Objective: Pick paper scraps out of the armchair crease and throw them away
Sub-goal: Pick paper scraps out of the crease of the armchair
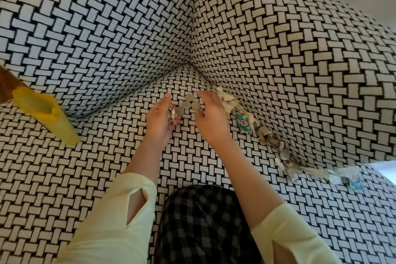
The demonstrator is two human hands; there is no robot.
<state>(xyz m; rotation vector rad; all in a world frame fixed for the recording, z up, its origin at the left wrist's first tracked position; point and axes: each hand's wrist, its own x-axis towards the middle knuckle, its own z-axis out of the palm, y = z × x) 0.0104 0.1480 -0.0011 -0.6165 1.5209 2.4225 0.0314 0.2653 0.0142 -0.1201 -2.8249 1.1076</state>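
left hand (161, 117), seen from the head camera, is cupped, its fingers curled round a small bundle of scraps (171, 113); whether a coin sits in there too, i cannot tell. right hand (211, 120) hovers loose and spread, holding nothing, with its fingertips just beside the loose coins (189, 104) on the seat of the armchair (107, 38). the paper scraps (227, 100) run along the crease on the right, from beside that hand down toward the seat's front, with a blue wrapper (244, 124) and other coins (285, 153) mixed among them.

to my eye the main risk is that mix: a hasty grab could sweep coins into the rubbish with the paper. fingers dug in carelessly could also push thin scraps deeper into the crease. the yellow container (45, 113) lies well apart on the left, so an overfull cupped hand may shed bits on the way over.
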